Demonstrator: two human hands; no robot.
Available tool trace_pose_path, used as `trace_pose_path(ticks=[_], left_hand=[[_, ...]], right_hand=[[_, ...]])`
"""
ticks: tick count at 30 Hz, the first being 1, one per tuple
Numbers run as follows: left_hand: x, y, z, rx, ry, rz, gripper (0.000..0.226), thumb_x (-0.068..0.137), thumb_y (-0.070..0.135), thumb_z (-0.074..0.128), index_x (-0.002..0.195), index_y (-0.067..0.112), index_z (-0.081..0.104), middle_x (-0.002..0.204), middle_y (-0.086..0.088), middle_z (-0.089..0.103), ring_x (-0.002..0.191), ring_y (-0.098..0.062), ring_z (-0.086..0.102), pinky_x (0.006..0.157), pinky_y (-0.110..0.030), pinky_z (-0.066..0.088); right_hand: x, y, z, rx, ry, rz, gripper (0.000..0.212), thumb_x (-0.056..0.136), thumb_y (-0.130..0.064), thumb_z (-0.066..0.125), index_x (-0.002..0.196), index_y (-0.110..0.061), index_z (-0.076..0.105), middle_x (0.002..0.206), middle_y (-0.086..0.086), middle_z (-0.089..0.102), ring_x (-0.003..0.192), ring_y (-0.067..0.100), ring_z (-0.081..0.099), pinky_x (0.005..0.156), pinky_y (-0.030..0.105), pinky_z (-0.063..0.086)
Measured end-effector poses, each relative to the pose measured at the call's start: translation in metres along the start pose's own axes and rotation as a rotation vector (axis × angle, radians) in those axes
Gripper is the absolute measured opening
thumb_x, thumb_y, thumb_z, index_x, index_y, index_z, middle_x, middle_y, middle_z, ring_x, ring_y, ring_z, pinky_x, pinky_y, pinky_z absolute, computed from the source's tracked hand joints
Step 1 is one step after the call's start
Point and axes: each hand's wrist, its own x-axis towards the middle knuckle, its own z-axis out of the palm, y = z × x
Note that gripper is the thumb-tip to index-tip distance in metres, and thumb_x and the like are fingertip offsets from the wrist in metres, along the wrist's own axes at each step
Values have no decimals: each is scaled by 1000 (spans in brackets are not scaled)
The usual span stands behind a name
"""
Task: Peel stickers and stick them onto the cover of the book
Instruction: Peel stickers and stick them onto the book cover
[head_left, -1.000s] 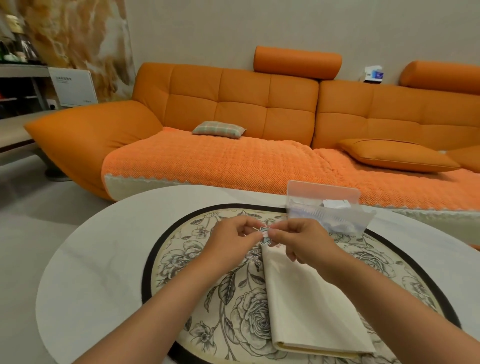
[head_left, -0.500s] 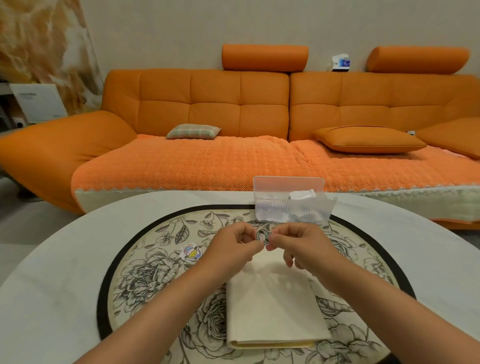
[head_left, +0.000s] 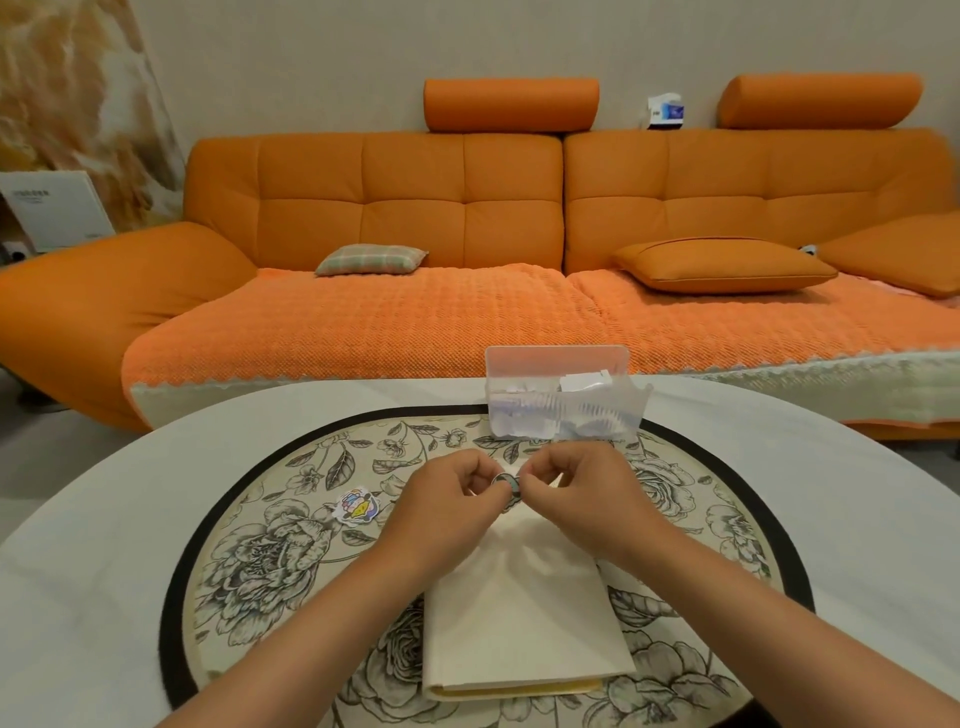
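While both of my forearms are reaching out over the table, I am pinching a small round sticker (head_left: 511, 483), dark-rimmed with a bluish print, between the thumb and fingertips of my left hand (head_left: 452, 501) and those of my right hand (head_left: 582, 496), so both grips are closing on that one little disc. My knuckles are nearly meeting around it, and the other fingers of each hand are curling in toward the palm. I am holding the sticker over the far end of the cream-coloured closed book (head_left: 524, 623). I cannot tell whether its backing is coming away, because my fingertips are covering most of it. The book is lying flat on the black-ringed floral panel at the centre of the round white table (head_left: 93, 545), its yellowish page edges facing me and its far end disappearing behind my hands. A cartoon-printed die-cut sticker (head_left: 357, 505) in blue, yellow and pink is lying on the floral panel to the left of my left hand, apart from the book. Beyond my hands a clear plastic box (head_left: 558, 400) with its lid standing open is sitting on the table, holding white paper pieces. Behind the table a long orange sofa (head_left: 415, 208) is stretching across the room, carrying a small plaid cushion (head_left: 371, 259) and a flat orange cushion (head_left: 722, 265).
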Motion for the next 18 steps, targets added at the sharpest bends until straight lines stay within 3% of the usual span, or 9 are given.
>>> trace_pose_path(ticks=[7, 14, 18], left_hand=[[-2, 2, 3, 51, 38, -1, 12, 85, 29, 67, 75, 27, 72, 72, 10, 73, 71, -12, 67, 75, -44, 59], [-3, 2, 2, 46, 69, -4, 13, 86, 28, 68, 74, 26, 73, 70, 12, 72, 66, -7, 65, 70, -35, 56], [-6, 3, 3, 26, 71, -7, 12, 87, 29, 68, 76, 27, 74, 71, 13, 73, 69, -6, 67, 68, -32, 56]], right_hand=[[-7, 0, 4, -310, 101, -136, 11, 83, -41, 67, 79, -37, 76, 76, -27, 69, 64, -12, 54, 56, 16, 34], [-5, 3, 10, -339, 186, -199, 11, 81, -41, 66, 78, -36, 75, 75, -26, 69, 63, -10, 54, 56, 15, 32], [-5, 7, 13, -452, 319, -389, 18, 79, -42, 58, 72, -32, 72, 69, -21, 68, 57, -4, 56, 50, 18, 45]])
